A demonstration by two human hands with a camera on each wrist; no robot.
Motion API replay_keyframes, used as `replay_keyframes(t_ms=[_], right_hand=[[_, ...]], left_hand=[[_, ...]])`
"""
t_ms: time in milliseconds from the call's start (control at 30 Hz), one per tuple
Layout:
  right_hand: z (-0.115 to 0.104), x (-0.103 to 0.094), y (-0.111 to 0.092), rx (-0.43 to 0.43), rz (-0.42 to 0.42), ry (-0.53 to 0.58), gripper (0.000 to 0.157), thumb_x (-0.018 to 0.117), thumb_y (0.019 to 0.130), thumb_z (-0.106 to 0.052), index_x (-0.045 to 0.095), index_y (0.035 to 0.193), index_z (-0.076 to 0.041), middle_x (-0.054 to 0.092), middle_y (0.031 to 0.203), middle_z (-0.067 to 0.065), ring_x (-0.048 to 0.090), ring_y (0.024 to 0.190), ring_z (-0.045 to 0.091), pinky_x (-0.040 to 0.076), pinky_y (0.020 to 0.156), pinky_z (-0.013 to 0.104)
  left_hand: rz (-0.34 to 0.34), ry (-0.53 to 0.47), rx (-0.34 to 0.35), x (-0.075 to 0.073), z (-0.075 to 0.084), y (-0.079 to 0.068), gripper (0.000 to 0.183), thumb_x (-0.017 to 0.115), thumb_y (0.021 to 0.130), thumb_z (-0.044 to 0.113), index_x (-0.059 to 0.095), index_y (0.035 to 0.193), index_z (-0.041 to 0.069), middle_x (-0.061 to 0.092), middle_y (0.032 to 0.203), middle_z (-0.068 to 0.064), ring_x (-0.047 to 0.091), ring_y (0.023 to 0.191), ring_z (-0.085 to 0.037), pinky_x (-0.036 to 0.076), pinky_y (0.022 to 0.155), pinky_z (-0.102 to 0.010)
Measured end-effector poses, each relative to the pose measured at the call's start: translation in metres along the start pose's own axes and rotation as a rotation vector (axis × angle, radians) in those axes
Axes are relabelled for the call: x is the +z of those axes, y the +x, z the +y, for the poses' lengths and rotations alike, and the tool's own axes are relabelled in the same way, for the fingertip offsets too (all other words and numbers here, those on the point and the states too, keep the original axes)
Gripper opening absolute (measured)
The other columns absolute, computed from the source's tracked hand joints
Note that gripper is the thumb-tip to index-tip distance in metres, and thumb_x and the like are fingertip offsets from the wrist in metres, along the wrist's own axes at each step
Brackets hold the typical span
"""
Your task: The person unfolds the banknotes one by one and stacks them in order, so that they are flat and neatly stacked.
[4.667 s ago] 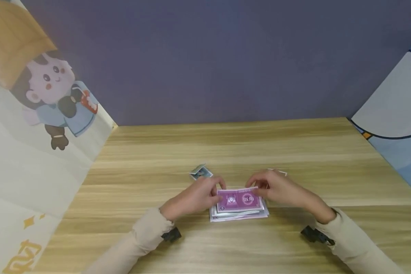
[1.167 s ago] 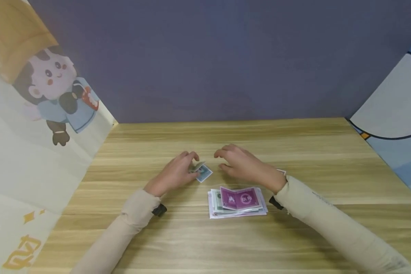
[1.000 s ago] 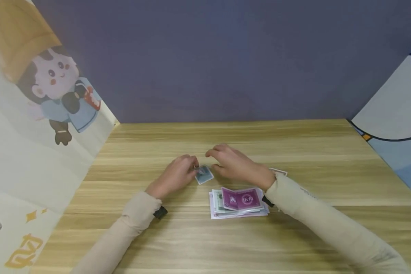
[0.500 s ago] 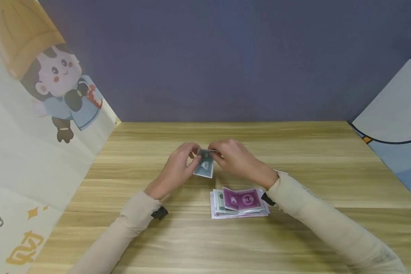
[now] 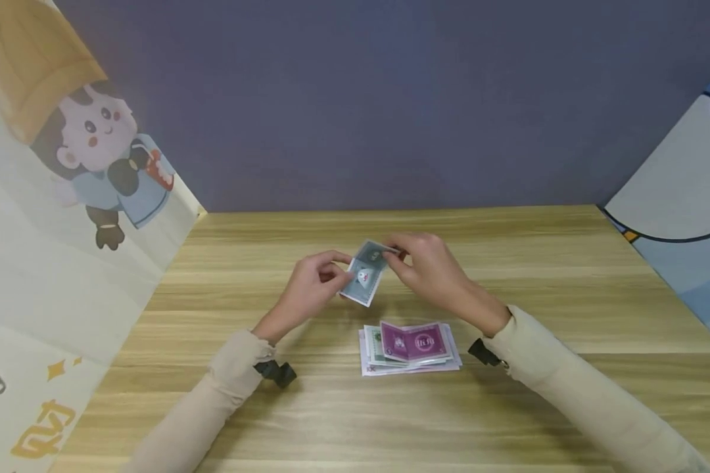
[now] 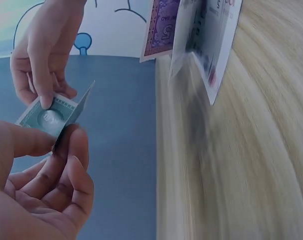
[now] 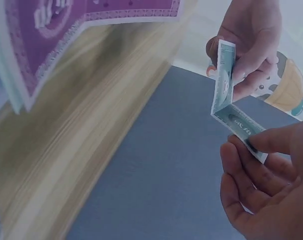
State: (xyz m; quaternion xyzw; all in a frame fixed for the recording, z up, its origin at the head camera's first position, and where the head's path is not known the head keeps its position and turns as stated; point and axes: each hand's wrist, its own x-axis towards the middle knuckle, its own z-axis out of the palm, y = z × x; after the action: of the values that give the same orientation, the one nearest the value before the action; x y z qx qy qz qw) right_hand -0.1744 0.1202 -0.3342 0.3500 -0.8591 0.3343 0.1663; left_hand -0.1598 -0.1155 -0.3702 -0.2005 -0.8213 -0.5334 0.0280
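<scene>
A small blue-green banknote (image 5: 362,277) with a crease across its middle is held above the table between both hands. My left hand (image 5: 309,284) pinches its left edge between thumb and fingers. The far right end is pinched by my right hand (image 5: 433,270). Both wrist views show the banknote (image 7: 222,80) bent into a V at the crease, with thumbs on its printed face. Nearer me lies a stack of banknotes: a creased purple banknote (image 5: 426,343) on top, a green banknote (image 5: 374,344) under it, and paler, larger ones at the bottom.
The wood-grain table (image 5: 260,407) meets a dark blue-grey panel (image 5: 390,112) at the back. Printed cartoon walls (image 5: 23,276) stand at both sides. A dark wrist camera (image 5: 277,372) is strapped at the left cuff, another (image 5: 485,353) at the right.
My hands have left the stack and picked up the folded blue-green banknote, spreading it partly flat. The right hand has since shifted right. Another note at the right is now hidden by that arm.
</scene>
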Motion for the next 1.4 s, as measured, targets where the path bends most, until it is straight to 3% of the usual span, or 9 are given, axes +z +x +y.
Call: replay_keyframes(t_ms=[200, 333, 533, 700, 867, 1100, 1267, 1400], right_hand=[[0.003, -0.008, -0.012, 0.089, -0.027, 0.076, 0.023, 0.07, 0.091, -0.004, 0.07, 0.113, -0.003, 0.074, 0.092, 0.008, 0.068, 0.074, 0.016, 0.056, 0.061, 0.03], [0.006, -0.014, -0.022, 0.152, -0.068, 0.137, 0.03, 0.071, 0.089, -0.004, 0.066, 0.119, -0.001, 0.074, 0.085, 0.007, 0.067, 0.068, 0.015, 0.053, 0.055, 0.028], [0.011, -0.023, -0.042, 0.24, -0.138, 0.272, 0.031, 0.068, 0.093, -0.006, 0.059, 0.123, 0.0, 0.072, 0.078, 0.005, 0.065, 0.062, 0.013, 0.05, 0.048, 0.027], [0.015, -0.031, -0.058, 0.317, -0.184, 0.356, 0.023, 0.067, 0.094, -0.007, 0.06, 0.115, -0.002, 0.074, 0.085, 0.008, 0.07, 0.07, 0.015, 0.056, 0.055, 0.03], [0.022, -0.034, -0.07, 0.377, -0.316, 0.383, 0.018, 0.066, 0.095, -0.01, 0.057, 0.11, -0.004, 0.075, 0.089, 0.007, 0.072, 0.077, 0.02, 0.059, 0.063, 0.037], [0.032, -0.03, -0.08, 0.296, -0.401, 0.289, 0.012, 0.069, 0.094, -0.013, 0.063, 0.104, -0.009, 0.069, 0.077, -0.004, 0.063, 0.065, 0.015, 0.05, 0.054, 0.026], [0.034, -0.022, -0.083, 0.245, -0.424, 0.208, 0.01, 0.073, 0.091, -0.015, 0.068, 0.1, -0.013, 0.06, 0.068, -0.007, 0.049, 0.055, 0.006, 0.041, 0.047, 0.022], [0.037, -0.015, -0.088, 0.236, -0.468, 0.216, 0.008, 0.073, 0.091, -0.014, 0.068, 0.098, -0.013, 0.057, 0.062, -0.008, 0.049, 0.048, 0.005, 0.039, 0.042, 0.021]], left_hand=[[0.0, -0.021, 0.017, 0.007, 0.003, 0.002, 0.023, 0.064, 0.093, -0.001, 0.068, 0.115, -0.001, 0.069, 0.078, -0.013, 0.065, 0.065, -0.033, 0.058, 0.059, -0.048], [-0.039, 0.036, 0.061, 0.012, 0.007, 0.002, 0.021, 0.064, 0.094, 0.002, 0.07, 0.114, 0.002, 0.067, 0.076, -0.007, 0.062, 0.063, -0.028, 0.057, 0.055, -0.04], [-0.166, 0.109, 0.131, 0.022, 0.014, 0.0, 0.021, 0.061, 0.097, 0.005, 0.07, 0.116, 0.006, 0.065, 0.075, 0.001, 0.058, 0.061, -0.015, 0.052, 0.051, -0.027], [-0.232, 0.154, 0.164, 0.033, 0.021, -0.002, 0.023, 0.058, 0.098, 0.005, 0.069, 0.118, 0.004, 0.069, 0.084, -0.002, 0.057, 0.063, -0.009, 0.053, 0.054, -0.026], [-0.273, 0.25, 0.185, 0.043, 0.026, -0.006, 0.022, 0.058, 0.1, 0.007, 0.071, 0.117, 0.005, 0.072, 0.103, -0.004, 0.054, 0.061, -0.006, 0.05, 0.054, -0.022], [-0.328, 0.383, 0.213, 0.053, 0.028, -0.011, 0.021, 0.059, 0.1, 0.01, 0.071, 0.116, 0.004, 0.072, 0.111, -0.007, 0.06, 0.074, -0.005, 0.052, 0.064, -0.017], [-0.363, 0.407, 0.189, 0.055, 0.023, -0.015, 0.02, 0.06, 0.099, 0.008, 0.072, 0.114, 0.004, 0.073, 0.104, -0.007, 0.059, 0.069, -0.003, 0.051, 0.06, -0.015], [-0.399, 0.462, 0.174, 0.061, 0.013, -0.018, 0.019, 0.059, 0.099, 0.008, 0.072, 0.113, 0.005, 0.071, 0.098, -0.003, 0.053, 0.064, 0.0, 0.046, 0.056, -0.013]])
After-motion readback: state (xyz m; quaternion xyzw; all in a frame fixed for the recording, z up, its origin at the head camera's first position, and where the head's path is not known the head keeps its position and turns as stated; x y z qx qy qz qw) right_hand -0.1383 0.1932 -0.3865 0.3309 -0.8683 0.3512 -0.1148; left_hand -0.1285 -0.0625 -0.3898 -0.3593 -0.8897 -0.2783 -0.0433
